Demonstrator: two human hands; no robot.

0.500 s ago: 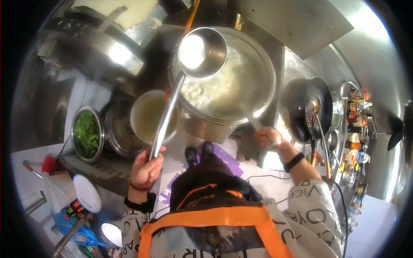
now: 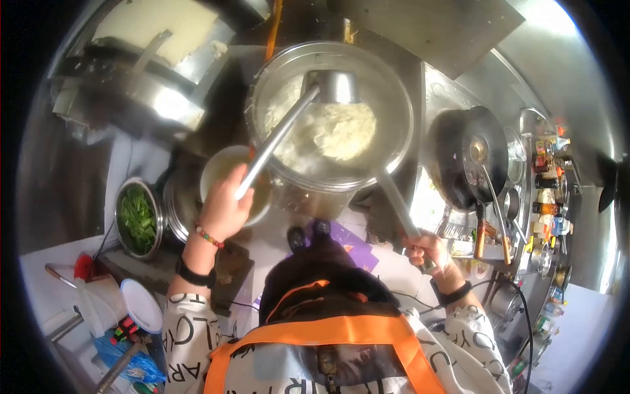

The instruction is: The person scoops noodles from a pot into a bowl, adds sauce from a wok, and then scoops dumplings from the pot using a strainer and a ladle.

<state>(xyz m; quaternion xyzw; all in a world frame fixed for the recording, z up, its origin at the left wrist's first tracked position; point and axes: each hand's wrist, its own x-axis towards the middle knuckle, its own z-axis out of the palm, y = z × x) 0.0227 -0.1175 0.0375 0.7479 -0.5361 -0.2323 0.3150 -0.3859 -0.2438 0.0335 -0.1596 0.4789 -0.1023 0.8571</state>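
Note:
My left hand [image 2: 226, 202] is closed around the long handle of a metal ladle [image 2: 279, 138]. The ladle's cup is tipped over the large steel pot [image 2: 408, 134], its opening turned away from view. Pale noodle-like food [image 2: 348, 131] lies in cloudy liquid in the pot, under the cup. In my right hand [image 2: 428, 253] is a long flat pale handle [image 2: 399, 207] that slants over the pot's near rim. What sits at the far end of that handle is hard to make out. A white bowl of liquid [image 2: 259, 211] stands beside my left hand, partly hidden by it.
Left of the pot stands a steel bowl of green leaves [image 2: 138, 220]. A black wok [image 2: 453, 161] and a small ladle [image 2: 479, 151] lie to the right, near several bottles [image 2: 545, 180]. A metal cooker with a lid [image 2: 125, 98] is at upper left.
The ladle has been tipped over and its cup has moved right, over the food. My left hand moved up the view. My right hand drew back toward me with the pale handle.

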